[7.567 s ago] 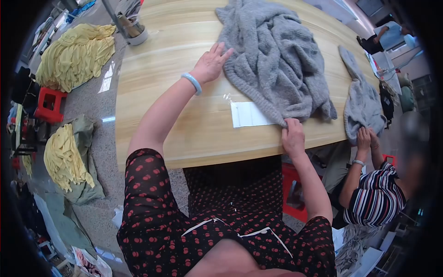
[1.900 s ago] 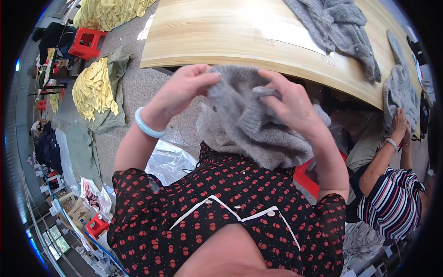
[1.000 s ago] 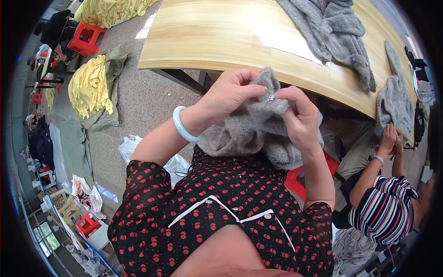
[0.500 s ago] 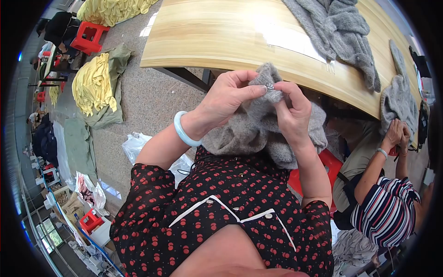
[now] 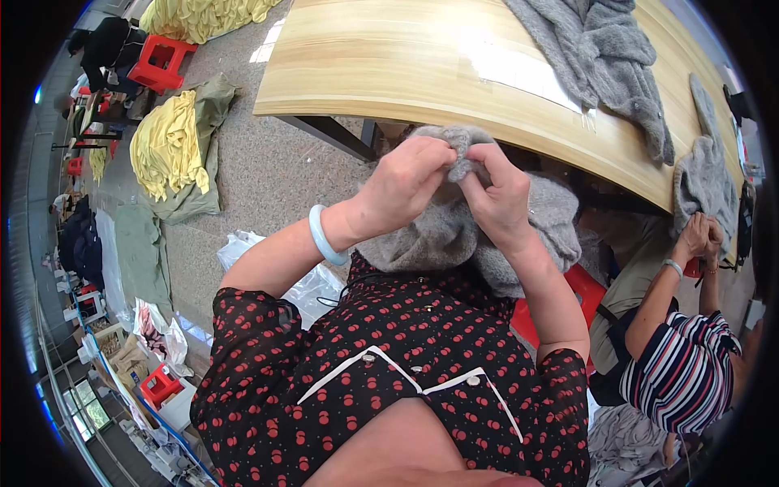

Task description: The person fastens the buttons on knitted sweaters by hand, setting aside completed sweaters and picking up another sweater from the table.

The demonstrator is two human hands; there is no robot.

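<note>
A fuzzy grey knit garment [image 5: 418,237] lies bunched over my lap, its upper part raised in front of the table edge. My left hand [image 5: 406,180], with a pale bangle at the wrist, pinches a fold of the knit. Close beside it, my right hand [image 5: 501,199] grips the same fold between thumb and fingers. The two sets of fingertips nearly meet. Whatever small part sits between them is hidden by the fingers and cloth.
A wooden table [image 5: 365,61] stands ahead, with another grey knit garment [image 5: 604,61] on it. At the right, a co-worker in a striped shirt [image 5: 682,369] handles grey knit. Yellow cloth [image 5: 169,146] lies on the floor at left, near a red stool [image 5: 161,63].
The shiny button seen between my fingertips is now out of sight. My left hand has turned its back upward, and the raised fold has sunk and spread behind my fingers.
</note>
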